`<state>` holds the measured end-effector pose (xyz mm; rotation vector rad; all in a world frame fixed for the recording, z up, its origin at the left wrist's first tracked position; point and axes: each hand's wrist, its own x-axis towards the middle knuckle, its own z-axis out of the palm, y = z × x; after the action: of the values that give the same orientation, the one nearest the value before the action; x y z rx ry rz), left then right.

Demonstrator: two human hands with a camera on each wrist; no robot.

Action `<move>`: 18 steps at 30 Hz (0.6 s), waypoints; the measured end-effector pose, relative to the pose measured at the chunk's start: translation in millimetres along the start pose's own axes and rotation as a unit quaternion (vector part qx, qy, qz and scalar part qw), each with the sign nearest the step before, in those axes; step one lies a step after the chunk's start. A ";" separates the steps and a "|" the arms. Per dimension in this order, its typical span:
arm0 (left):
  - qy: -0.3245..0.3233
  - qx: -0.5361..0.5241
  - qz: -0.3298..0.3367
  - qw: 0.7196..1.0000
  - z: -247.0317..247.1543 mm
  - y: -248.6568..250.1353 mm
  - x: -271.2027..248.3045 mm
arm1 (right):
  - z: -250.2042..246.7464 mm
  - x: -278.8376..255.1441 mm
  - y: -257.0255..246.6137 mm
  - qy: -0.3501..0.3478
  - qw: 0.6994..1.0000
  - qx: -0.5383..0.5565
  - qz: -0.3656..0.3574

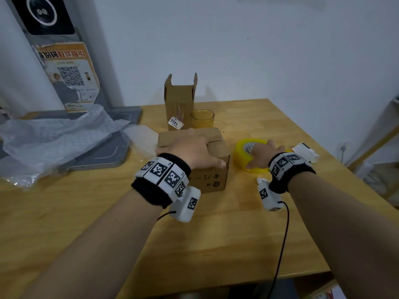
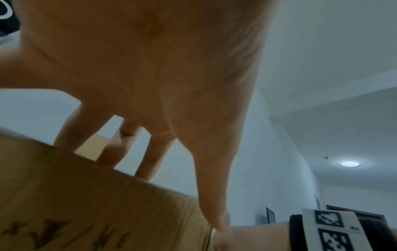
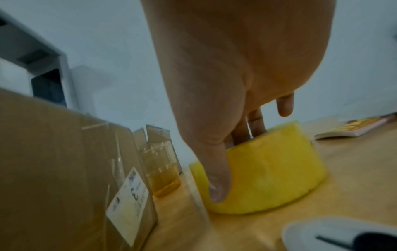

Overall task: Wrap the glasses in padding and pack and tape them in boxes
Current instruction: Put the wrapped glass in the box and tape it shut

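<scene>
Our left hand (image 1: 191, 147) lies flat on the closed flaps of the small cardboard box (image 1: 212, 178), its fingers (image 2: 154, 159) spread and straight, the thumb down the near corner. That pressure is what keeps the flaps shut, so we judge it should not lift until tape is across the seam.

Our right hand (image 1: 262, 155) is on the yellow tape roll (image 1: 245, 152), which sits on the wooden surface (image 1: 216, 234) just right of the box. In the right wrist view the thumb presses the roll's outer wall while two fingers (image 3: 256, 122) dip into its core, a pinch through the ring. To do this step well, we should lift the roll cleanly, find the loose end and pull out a strip long enough to run down both sides of the box.

One uncovered glass (image 1: 203, 118) stands behind the box, beside the tall open carton (image 1: 179, 100); whether a wrapped glass is inside the closed box we cannot tell. The padding sheet (image 1: 54, 134) lies at the left, well apart. We should bring the roll over low, clear of that glass.
</scene>
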<state>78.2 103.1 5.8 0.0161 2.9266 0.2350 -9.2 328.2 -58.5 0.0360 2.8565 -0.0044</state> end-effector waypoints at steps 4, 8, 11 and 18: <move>0.046 -0.043 0.035 0.997 10.8 -9.6 -5.6 | -10.4 2.5 6.1 0.124 0.961 0.240 -0.052; 0.077 -0.044 0.057 0.994 1.0 -20.6 -4.2 | -44.1 -13.9 -19.8 0.208 0.805 0.539 -0.136; 0.074 -0.071 0.074 0.992 -3.6 -35.6 -0.9 | -70.9 -29.6 -44.5 0.165 0.713 0.642 -0.229; 0.074 -0.282 0.058 0.955 2.6 -77.0 1.1 | -60.7 -54.9 -88.7 0.006 0.624 0.711 -0.324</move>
<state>78.1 27.6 -9.2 0.0864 2.8876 1.1205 24.2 238.7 15.1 -0.6378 1.8678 -2.2536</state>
